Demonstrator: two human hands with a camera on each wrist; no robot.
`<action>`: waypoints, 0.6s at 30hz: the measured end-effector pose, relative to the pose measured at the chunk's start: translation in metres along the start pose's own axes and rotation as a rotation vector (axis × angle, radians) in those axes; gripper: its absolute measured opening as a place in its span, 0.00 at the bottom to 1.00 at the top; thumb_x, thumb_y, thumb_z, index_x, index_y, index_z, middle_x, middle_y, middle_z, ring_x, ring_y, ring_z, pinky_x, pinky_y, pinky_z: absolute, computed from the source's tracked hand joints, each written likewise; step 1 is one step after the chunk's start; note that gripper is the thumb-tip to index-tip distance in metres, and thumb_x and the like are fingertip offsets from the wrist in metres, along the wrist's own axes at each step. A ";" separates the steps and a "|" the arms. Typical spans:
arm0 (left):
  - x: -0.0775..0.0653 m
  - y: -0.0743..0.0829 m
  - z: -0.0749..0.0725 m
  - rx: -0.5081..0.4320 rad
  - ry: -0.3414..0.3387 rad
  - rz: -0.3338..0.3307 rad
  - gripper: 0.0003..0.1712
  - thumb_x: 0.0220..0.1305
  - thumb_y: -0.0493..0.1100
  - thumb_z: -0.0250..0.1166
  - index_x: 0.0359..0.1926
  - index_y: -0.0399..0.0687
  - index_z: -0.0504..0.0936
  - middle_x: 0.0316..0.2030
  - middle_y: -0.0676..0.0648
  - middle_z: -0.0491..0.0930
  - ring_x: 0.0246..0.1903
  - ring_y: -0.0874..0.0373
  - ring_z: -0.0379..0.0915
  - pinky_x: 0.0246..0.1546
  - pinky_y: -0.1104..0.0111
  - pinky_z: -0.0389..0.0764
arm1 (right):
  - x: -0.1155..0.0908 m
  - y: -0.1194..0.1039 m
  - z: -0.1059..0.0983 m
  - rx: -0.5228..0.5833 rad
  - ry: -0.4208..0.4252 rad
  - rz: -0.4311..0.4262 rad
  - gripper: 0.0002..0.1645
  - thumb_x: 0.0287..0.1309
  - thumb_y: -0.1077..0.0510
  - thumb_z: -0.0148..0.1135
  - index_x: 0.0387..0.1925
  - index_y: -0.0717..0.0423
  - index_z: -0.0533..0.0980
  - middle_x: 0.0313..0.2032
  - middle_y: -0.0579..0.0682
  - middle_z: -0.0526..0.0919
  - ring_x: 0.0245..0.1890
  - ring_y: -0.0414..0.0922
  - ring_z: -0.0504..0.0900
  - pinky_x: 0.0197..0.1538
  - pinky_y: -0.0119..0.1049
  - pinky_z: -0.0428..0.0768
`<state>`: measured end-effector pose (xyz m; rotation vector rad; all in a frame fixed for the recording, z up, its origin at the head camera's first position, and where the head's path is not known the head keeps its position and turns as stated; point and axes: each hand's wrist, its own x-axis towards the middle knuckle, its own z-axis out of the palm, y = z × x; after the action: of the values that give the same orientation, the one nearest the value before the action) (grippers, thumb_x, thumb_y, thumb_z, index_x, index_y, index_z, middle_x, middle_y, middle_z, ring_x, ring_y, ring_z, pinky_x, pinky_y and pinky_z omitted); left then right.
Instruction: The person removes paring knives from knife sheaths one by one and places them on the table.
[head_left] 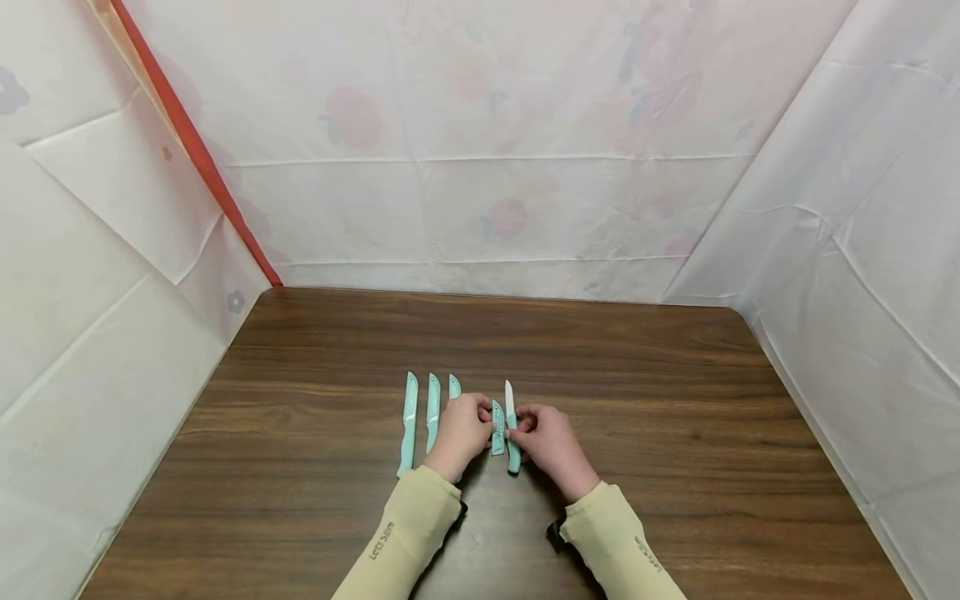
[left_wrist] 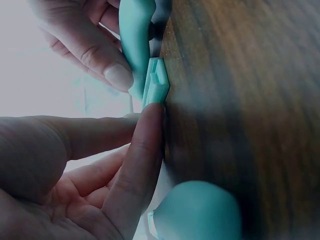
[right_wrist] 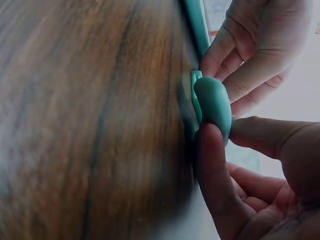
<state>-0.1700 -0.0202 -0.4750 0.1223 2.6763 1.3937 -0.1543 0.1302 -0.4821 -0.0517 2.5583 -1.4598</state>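
My left hand (head_left: 461, 432) pinches a mint-green knife sheath (head_left: 498, 429) by its left side, low over the tabletop. Just right of it, my right hand (head_left: 553, 442) grips a small paring knife (head_left: 513, 457) by its mint handle between thumb and fingers. Its pale blade (head_left: 509, 395) is bare and points away from me. Sheath and knife lie side by side, nearly parallel. In the left wrist view the sheath's open end (left_wrist: 158, 75) faces the camera, with the knife handle (left_wrist: 134, 37) beside it. The rounded handle end (right_wrist: 212, 100) fills the middle of the right wrist view.
Left of my hands, sheathed mint knives lie in a row: one at the outer left (head_left: 408, 425), a second (head_left: 433, 404), and a third (head_left: 454, 386) partly hidden by my left hand. The dark wooden table (head_left: 675, 400) is enclosed by pale sheets (head_left: 480, 200).
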 end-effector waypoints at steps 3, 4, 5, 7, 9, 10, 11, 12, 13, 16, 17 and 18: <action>0.000 0.000 0.000 0.009 0.004 -0.001 0.13 0.48 0.27 0.60 0.39 0.32 0.76 0.22 0.49 0.74 0.12 0.63 0.70 0.14 0.74 0.73 | 0.000 0.000 0.001 -0.007 0.004 -0.004 0.20 0.47 0.63 0.64 0.44 0.65 0.73 0.23 0.51 0.76 0.17 0.44 0.76 0.18 0.34 0.76; -0.001 0.001 0.000 0.011 0.005 0.000 0.13 0.48 0.27 0.60 0.39 0.32 0.76 0.22 0.49 0.74 0.11 0.63 0.70 0.14 0.74 0.73 | 0.000 -0.001 0.001 -0.011 0.008 -0.006 0.20 0.47 0.63 0.64 0.44 0.65 0.73 0.23 0.51 0.75 0.16 0.44 0.76 0.17 0.34 0.76; -0.001 0.001 0.000 0.013 0.005 -0.001 0.13 0.48 0.27 0.60 0.39 0.32 0.76 0.21 0.49 0.74 0.11 0.63 0.70 0.14 0.73 0.73 | 0.000 -0.001 0.001 -0.018 0.012 -0.007 0.19 0.47 0.63 0.64 0.43 0.65 0.73 0.23 0.51 0.75 0.16 0.44 0.76 0.17 0.34 0.76; -0.001 0.002 0.000 0.016 0.003 -0.006 0.13 0.48 0.27 0.60 0.39 0.33 0.76 0.21 0.49 0.73 0.12 0.63 0.70 0.14 0.73 0.73 | -0.001 -0.002 0.001 -0.032 0.021 -0.008 0.19 0.46 0.63 0.65 0.43 0.65 0.74 0.23 0.50 0.75 0.15 0.43 0.75 0.16 0.33 0.76; -0.001 0.002 0.000 0.015 0.003 -0.006 0.13 0.48 0.27 0.60 0.39 0.32 0.76 0.21 0.49 0.73 0.11 0.63 0.70 0.14 0.73 0.73 | -0.002 -0.003 0.001 -0.050 0.028 -0.008 0.19 0.46 0.63 0.65 0.42 0.65 0.74 0.23 0.50 0.75 0.14 0.42 0.75 0.15 0.32 0.75; -0.001 0.002 0.000 0.015 0.003 -0.007 0.13 0.48 0.27 0.60 0.39 0.32 0.76 0.21 0.48 0.73 0.11 0.63 0.70 0.14 0.73 0.73 | -0.002 -0.004 0.002 -0.057 0.030 -0.008 0.19 0.46 0.63 0.65 0.42 0.65 0.74 0.23 0.50 0.75 0.14 0.42 0.74 0.15 0.32 0.75; -0.002 0.002 0.000 0.018 0.005 -0.007 0.13 0.48 0.27 0.60 0.38 0.32 0.76 0.21 0.49 0.73 0.11 0.63 0.70 0.14 0.73 0.73 | -0.002 -0.004 0.002 -0.061 0.031 -0.006 0.19 0.46 0.63 0.65 0.42 0.65 0.74 0.23 0.50 0.75 0.14 0.42 0.74 0.15 0.32 0.75; -0.002 0.002 0.000 0.021 0.006 -0.007 0.12 0.48 0.27 0.60 0.38 0.33 0.76 0.21 0.49 0.73 0.11 0.63 0.70 0.14 0.73 0.73 | -0.002 -0.005 0.002 -0.063 0.031 -0.005 0.19 0.46 0.63 0.65 0.42 0.65 0.74 0.23 0.50 0.74 0.14 0.42 0.74 0.15 0.32 0.75; -0.002 0.002 0.000 0.023 0.008 -0.007 0.12 0.48 0.27 0.60 0.38 0.33 0.76 0.21 0.49 0.73 0.11 0.63 0.70 0.14 0.73 0.73 | -0.002 -0.005 0.002 -0.064 0.030 -0.005 0.19 0.46 0.63 0.65 0.42 0.65 0.74 0.23 0.50 0.74 0.14 0.42 0.74 0.15 0.32 0.75; -0.002 0.003 0.000 0.030 0.013 -0.002 0.12 0.48 0.27 0.61 0.38 0.33 0.76 0.21 0.49 0.73 0.10 0.64 0.69 0.14 0.73 0.73 | -0.003 -0.006 0.002 -0.067 0.030 -0.006 0.18 0.46 0.63 0.65 0.42 0.65 0.74 0.23 0.50 0.74 0.15 0.43 0.75 0.15 0.32 0.75; -0.002 0.002 0.000 0.031 0.014 0.000 0.12 0.48 0.27 0.60 0.37 0.33 0.77 0.21 0.49 0.74 0.10 0.64 0.69 0.14 0.73 0.73 | -0.003 -0.007 0.002 -0.067 0.031 -0.006 0.18 0.46 0.63 0.65 0.41 0.65 0.74 0.23 0.50 0.74 0.15 0.44 0.75 0.15 0.32 0.75; -0.002 0.002 0.000 0.033 0.014 0.001 0.12 0.48 0.27 0.61 0.38 0.34 0.77 0.21 0.49 0.74 0.10 0.64 0.69 0.14 0.73 0.73 | -0.003 -0.007 0.002 -0.068 0.032 -0.008 0.18 0.45 0.64 0.65 0.41 0.65 0.74 0.22 0.50 0.74 0.15 0.43 0.75 0.15 0.32 0.75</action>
<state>-0.1682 -0.0193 -0.4729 0.1181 2.7116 1.3565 -0.1515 0.1252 -0.4768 -0.0492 2.6358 -1.3865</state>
